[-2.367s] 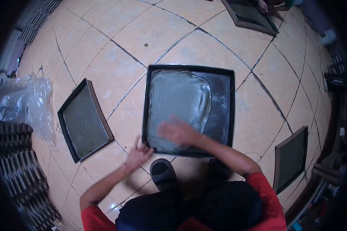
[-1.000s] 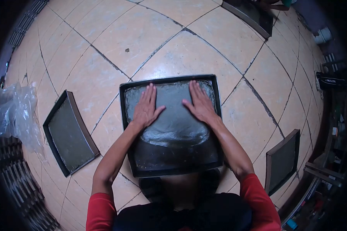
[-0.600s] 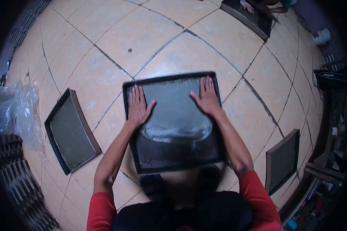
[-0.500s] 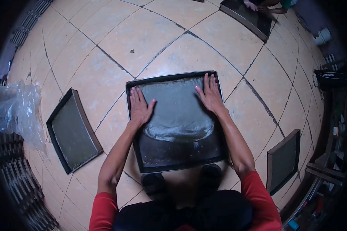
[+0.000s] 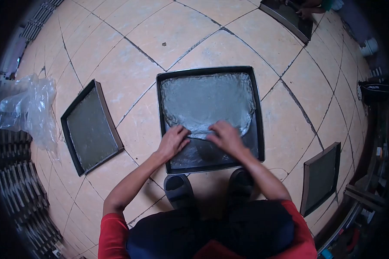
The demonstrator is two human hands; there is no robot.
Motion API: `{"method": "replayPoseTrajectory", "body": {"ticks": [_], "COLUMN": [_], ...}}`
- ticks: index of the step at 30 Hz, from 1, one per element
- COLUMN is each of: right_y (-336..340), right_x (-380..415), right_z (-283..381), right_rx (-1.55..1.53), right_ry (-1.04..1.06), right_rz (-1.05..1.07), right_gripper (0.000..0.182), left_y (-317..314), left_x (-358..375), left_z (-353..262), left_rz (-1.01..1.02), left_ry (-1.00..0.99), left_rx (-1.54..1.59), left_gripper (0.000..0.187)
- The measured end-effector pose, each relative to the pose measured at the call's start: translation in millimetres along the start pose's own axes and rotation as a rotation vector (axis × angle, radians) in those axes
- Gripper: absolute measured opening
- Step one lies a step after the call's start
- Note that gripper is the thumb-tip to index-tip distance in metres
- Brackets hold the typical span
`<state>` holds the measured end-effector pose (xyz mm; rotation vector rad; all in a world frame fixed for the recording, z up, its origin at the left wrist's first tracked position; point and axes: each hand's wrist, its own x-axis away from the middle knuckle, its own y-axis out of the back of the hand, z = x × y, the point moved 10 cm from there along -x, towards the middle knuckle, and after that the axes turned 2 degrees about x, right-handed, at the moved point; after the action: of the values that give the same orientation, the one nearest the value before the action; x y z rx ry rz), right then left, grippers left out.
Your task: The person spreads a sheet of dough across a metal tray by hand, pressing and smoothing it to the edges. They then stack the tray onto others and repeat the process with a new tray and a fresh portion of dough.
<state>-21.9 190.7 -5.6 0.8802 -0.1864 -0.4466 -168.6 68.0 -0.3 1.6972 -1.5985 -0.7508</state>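
A shallow dark metal tray [image 5: 205,157] lies on the floor in front of my feet. Soft grey-green dough [image 5: 205,99], its surface slightly wrinkled, covers the far part of the tray, leaving bare metal along the near side. My left hand [image 5: 174,140] is at the left of the dough's near edge, its fingers curled and closed on that edge. Farther right, my right hand [image 5: 225,137] has its fingers bent and pinched on the same edge. The fingertips are partly hidden by the backs of both hands.
Similar filled trays stand left [image 5: 119,140] and right [image 5: 307,185] on the tiled floor [image 5: 186,30]. Clear plastic sheeting [image 5: 34,108] is at far left, above stacked dark slats [image 5: 23,190]. At upper right, another person's hands [image 5: 306,12] work over a tray [image 5: 285,21].
Both hands have come from the tray's far sides toward me to the dough's near edge, and their flat fingers have curled closed. The dough's far corners are now uncovered. The view has shifted slightly.
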Motion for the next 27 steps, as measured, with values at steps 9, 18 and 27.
{"method": "replayPoseTrajectory", "body": {"ticks": [9,18,27], "right_y": [-41.0,-55.0,-25.0], "right_x": [3.9,-3.0,2.9], "right_z": [42.5,36.9,33.8], "right_rx": [0.201,-0.130,0.084], "right_ry": [0.210,0.146,0.130], "right_rz": [-0.161,-0.092,-0.218], "right_gripper": [0.026,0.040,0.046], "left_y": [-25.5,-1.6,9.5], "left_x": [-11.6,-22.0,-0.4], "left_z": [7.7,-5.7,14.0], "left_rz": [0.060,-0.067,0.193], "left_ry": [-0.114,-0.037,-0.083], "left_rx": [-0.130,-0.300,0.225], "left_gripper": [0.022,0.078,0.047]}}
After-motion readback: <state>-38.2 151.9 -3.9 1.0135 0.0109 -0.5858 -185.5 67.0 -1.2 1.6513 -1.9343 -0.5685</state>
